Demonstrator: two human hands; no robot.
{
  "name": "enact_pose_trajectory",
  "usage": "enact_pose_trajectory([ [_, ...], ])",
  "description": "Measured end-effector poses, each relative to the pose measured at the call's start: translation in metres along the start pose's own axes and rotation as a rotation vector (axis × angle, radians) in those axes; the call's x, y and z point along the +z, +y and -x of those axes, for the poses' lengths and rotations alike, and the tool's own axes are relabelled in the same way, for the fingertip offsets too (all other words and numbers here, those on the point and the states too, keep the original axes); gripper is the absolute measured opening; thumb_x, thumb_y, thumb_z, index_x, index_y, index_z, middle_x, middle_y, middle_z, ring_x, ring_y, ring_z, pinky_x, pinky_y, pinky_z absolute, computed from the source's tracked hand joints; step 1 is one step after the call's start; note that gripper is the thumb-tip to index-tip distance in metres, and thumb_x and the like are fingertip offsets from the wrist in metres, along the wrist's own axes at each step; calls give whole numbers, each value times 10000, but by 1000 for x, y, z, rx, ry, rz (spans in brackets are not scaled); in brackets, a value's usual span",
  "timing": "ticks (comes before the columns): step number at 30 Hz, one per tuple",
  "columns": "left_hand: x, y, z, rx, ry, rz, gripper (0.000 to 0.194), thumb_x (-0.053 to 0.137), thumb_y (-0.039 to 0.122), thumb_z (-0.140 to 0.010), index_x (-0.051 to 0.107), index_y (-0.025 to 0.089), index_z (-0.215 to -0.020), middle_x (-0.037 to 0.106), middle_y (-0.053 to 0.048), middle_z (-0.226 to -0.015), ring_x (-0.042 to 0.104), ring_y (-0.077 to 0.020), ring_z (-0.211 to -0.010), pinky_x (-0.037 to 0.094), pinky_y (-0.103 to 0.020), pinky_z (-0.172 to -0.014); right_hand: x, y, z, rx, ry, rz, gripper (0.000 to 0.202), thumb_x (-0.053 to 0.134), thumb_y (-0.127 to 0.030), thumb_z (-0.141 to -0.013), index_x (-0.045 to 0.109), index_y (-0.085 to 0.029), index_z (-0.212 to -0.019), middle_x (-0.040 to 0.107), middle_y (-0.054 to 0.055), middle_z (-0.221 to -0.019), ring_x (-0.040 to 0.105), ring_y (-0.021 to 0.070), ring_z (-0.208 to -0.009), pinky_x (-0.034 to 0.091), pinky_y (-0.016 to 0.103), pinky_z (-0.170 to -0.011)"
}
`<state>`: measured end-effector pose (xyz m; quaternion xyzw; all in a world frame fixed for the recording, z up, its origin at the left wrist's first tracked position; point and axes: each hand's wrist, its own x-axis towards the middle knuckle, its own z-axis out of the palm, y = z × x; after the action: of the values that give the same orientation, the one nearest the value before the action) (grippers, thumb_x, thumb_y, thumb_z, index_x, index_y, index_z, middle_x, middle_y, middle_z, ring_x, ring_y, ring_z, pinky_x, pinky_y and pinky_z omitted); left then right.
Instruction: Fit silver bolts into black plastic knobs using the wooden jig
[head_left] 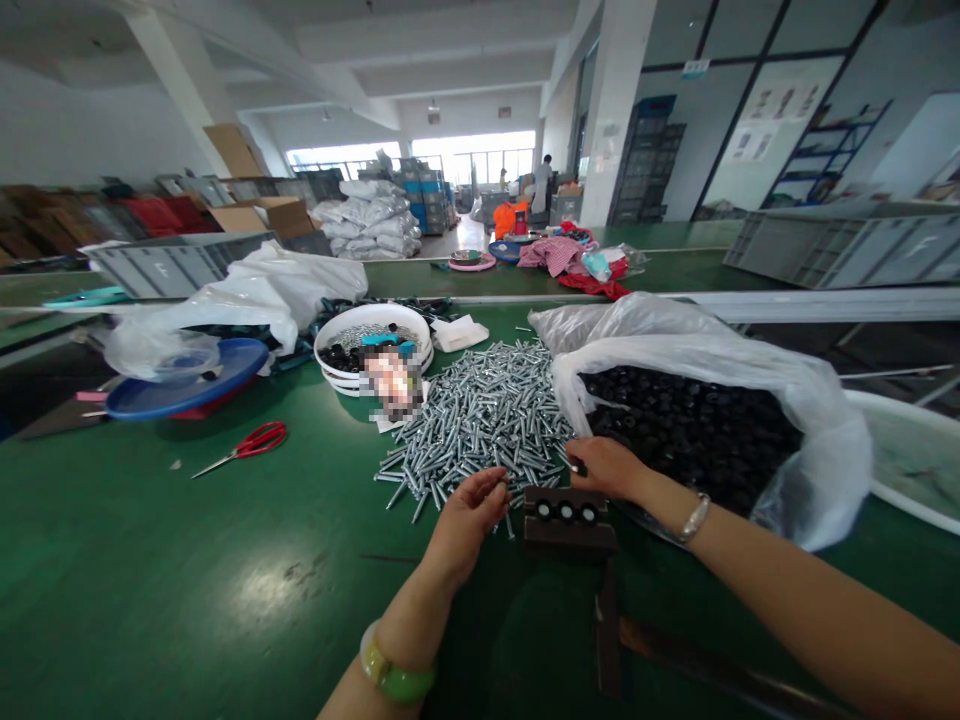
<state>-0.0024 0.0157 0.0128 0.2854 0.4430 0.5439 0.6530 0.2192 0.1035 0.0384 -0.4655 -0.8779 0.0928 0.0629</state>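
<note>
My left hand [466, 518] is closed in a pinch at the near edge of a heap of silvery screws [487, 400]; what sits between its fingertips is too small to make out. A small black plastic cap [577, 466] shows in the fingers of my right hand [606, 468], just above a dark block [570, 538]. Three round black pieces with pale centres [566, 512] sit in a row in that block. Below the block lies a hammer [607, 630], its handle running to the lower right.
An open plastic bag [825, 430] full of black caps stands at right. Red-handled scissors [259, 440], a blue tray [187, 380] and stacked white tubs [341, 385] are at left. Grey crates [847, 245] stand on the bench beyond. People [541, 185] are far back.
</note>
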Motion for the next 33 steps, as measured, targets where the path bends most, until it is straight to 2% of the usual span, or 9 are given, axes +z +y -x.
enact_pose_trajectory([
  [5,2,-3,2,284,-7,-411,386,737,273,-622,637,146,-973,642,-25,-777,568,-119,-679,454,-232,-656,-12,0,4,55,168,-238,31,476,-183,-640,455,-190,-663,498,-26,-589,466,112,-539,365,225,-533],
  [8,5,-3,6,387,6,-575,329,713,239,-649,644,158,-961,602,3,-692,537,-111,-625,442,-225,-614,-27,-16,11,36,222,-406,43,458,-206,-661,416,-198,-658,454,-43,-585,439,94,-532,365,206,-503],
  [10,8,-2,10,444,9,-629,300,706,211,-655,649,169,-947,600,-1,-710,540,-115,-638,449,-227,-622,-36,-33,19,-4,148,-674,73,483,-224,-675,416,-196,-671,431,-60,-551,413,78,-484,340,193,-456],
  [13,12,1,17,532,-7,-680,270,699,179,-660,651,176,-926,620,-14,-775,545,-112,-637,464,-229,-621,-42,-61,28,-55,-114,-1113,133,548,-250,-687,434,-186,-710,421,-87,-495,352,47,-391,263,170,-378],
  [15,14,4,21,581,-44,-708,263,694,174,-669,647,178,-928,633,-23,-817,557,-114,-646,474,-229,-613,-41,-74,31,-54,-246,-1239,169,580,-262,-685,436,-179,-714,446,-89,-497,336,31,-369,241,154,-354],
  [18,14,8,26,652,-98,-765,244,687,197,-689,645,185,-929,645,-31,-837,568,-123,-657,478,-232,-609,-38,-83,33,-10,-306,-1303,202,605,-273,-684,428,-176,-697,453,-95,-493,319,16,-353,227,138,-333],
  [22,15,17,33,727,-128,-882,242,674,239,-711,643,196,-948,660,-40,-830,581,-143,-677,475,-259,-659,-44,-90,35,27,-274,-1242,208,610,-281,-702,436,-168,-709,492,-83,-522,334,5,-345,222,128,-326],
  [27,16,28,42,819,-176,-991,251,631,203,-744,628,213,-994,675,-54,-884,595,-179,-765,462,-287,-728,-54,-98,41,33,-325,-1203,210,613,-317,-712,481,-157,-750,520,-66,-548,359,8,-349,244,134,-334],
  [33,20,32,50,768,-249,-1006,315,626,220,-746,612,232,-1061,680,-63,-941,595,-195,-794,454,-302,-740,-51,-102,51,113,-306,-1145,266,618,-388,-716,478,-162,-739,511,-61,-551,367,22,-356,251,155,-341],
])
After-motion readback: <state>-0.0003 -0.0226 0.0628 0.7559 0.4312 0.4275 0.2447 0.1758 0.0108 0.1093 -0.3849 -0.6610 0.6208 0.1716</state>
